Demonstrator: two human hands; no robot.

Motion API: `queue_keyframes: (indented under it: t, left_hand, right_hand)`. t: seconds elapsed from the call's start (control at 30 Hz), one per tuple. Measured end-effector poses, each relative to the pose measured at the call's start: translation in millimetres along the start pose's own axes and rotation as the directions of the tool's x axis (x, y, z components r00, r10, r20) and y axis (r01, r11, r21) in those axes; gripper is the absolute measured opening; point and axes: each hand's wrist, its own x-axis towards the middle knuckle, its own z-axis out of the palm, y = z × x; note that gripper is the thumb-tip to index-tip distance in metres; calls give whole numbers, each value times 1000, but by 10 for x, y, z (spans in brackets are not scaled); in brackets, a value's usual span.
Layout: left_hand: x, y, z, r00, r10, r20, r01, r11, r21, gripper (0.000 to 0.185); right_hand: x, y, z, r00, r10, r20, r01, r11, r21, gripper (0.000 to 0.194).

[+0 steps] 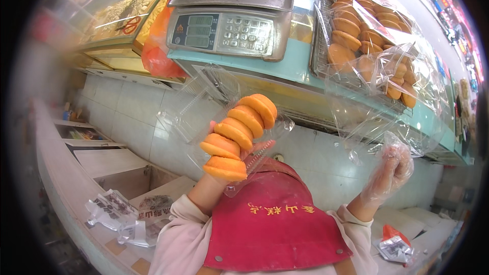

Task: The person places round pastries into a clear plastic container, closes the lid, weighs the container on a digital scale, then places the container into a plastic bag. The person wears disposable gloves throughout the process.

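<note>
A row of several round golden cakes (235,130) lies in a clear plastic clamshell box (252,164), its lid hinged back to the upper left. My left hand (263,147) holds this box from below, mostly hidden under the cakes. My right hand (393,164), in a thin clear plastic glove, pinches the lower edge of a clear plastic sheet (397,122). The sheet drapes over a wire tray (317,53) of similar round cakes (345,26) on the counter at the upper right.
A metal digital scale (229,30) stands on the pale blue counter (298,61). To its left are an orange plastic bag (160,53) and a glass case with red-handled scissors (131,25). Behind on the left, printed bags (114,210) lie on a white counter (57,152).
</note>
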Motion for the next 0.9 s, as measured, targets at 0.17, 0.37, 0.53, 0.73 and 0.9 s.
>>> queue_keyframes:
  t: [0.17,0.37,0.53,0.73,0.9]
  left_hand:
    - [-2,5,37,997,-10,83,14,999,-40,71]
    - [15,15,26,993,13,116,-4,997,-78,72]
    - [-15,25,12,999,14,-44,-15,1000,-18,72]
    - [-4,24,45,998,18,-65,-22,998,-60,72]
    - [-19,18,126,988,36,-147,-36,999,1,67]
  right_hand:
    - [-18,48,-2,999,-44,2,44,998,42,25]
    - [-40,56,22,999,-36,-14,38,994,107,43]
    - [-46,72,-1,1000,-11,-19,14,986,166,43]
    - [-46,110,-45,1000,-14,22,10,982,188,41]
    - [-54,126,-19,999,-4,-33,9,987,160,43]
